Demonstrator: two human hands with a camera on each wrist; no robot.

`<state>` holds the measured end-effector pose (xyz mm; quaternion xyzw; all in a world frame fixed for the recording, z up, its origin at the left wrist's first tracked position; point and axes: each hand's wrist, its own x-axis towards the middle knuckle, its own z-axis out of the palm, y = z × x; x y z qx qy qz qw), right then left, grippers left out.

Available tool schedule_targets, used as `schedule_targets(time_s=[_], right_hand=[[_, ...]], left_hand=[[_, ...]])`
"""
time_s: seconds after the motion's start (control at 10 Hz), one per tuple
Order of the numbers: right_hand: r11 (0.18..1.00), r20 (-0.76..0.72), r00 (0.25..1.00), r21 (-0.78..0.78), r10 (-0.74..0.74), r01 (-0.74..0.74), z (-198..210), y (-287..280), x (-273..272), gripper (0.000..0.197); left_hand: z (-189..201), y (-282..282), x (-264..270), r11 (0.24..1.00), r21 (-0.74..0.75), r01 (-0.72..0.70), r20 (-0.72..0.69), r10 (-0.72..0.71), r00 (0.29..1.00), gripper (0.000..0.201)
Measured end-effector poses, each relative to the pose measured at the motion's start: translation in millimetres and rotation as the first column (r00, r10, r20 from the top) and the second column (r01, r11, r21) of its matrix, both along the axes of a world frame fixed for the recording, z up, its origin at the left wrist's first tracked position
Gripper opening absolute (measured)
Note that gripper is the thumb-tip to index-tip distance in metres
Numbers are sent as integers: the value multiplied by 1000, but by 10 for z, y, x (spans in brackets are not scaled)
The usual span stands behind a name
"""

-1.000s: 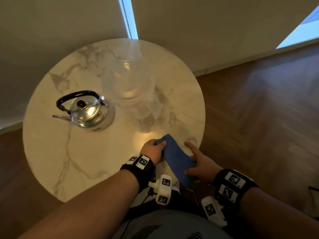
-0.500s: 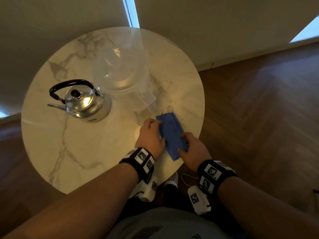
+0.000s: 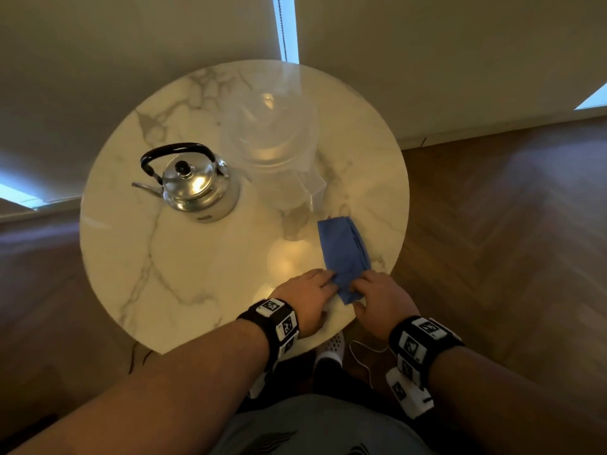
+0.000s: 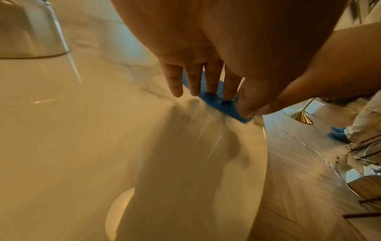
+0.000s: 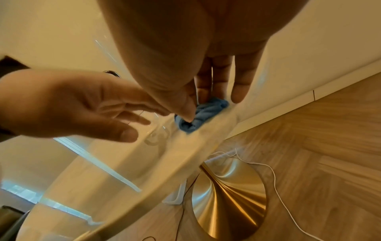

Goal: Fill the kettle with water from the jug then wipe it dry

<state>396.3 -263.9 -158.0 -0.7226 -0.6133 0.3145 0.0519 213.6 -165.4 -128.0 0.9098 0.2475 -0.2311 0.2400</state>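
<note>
A shiny steel kettle (image 3: 193,185) with a black handle and its lid on stands on the left of the round marble table (image 3: 197,274). The clear plastic jug (image 3: 272,142) stands behind and right of it. A folded blue cloth (image 3: 343,254) lies on the table in front of the jug, near the right edge. My left hand (image 3: 323,280) touches the cloth's near end with straight fingers (image 4: 212,88) resting on the blue cloth (image 4: 218,102). My right hand (image 3: 361,284) pinches the bunched blue cloth (image 5: 208,110) between thumb and fingers.
The table's near edge is right under my wrists. A gold pedestal base (image 5: 228,195) stands below on the wooden floor, where a white cable (image 5: 278,187) lies. Another person's legs in blue shoe covers (image 4: 338,133) stand at the right. A wall is behind the table.
Both hands carried the blue cloth from the table's near edge further onto the top, towards the jug. The cloth now lies stretched out flat. Kettle and jug stayed put.
</note>
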Motion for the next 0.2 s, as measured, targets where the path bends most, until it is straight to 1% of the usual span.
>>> schedule_targets(time_s=[0.1,0.2], right_hand=[[999,32,999,-12,40,-40,59,-12,-28,29],[988,124,983,-96,135,-123,211,-282,-119,34]], left_hand=[[75,-67,-406,994,-73,-80,21,81,996,57],[180,-240,-1012,975,-166,-151,-14,150,989,42]])
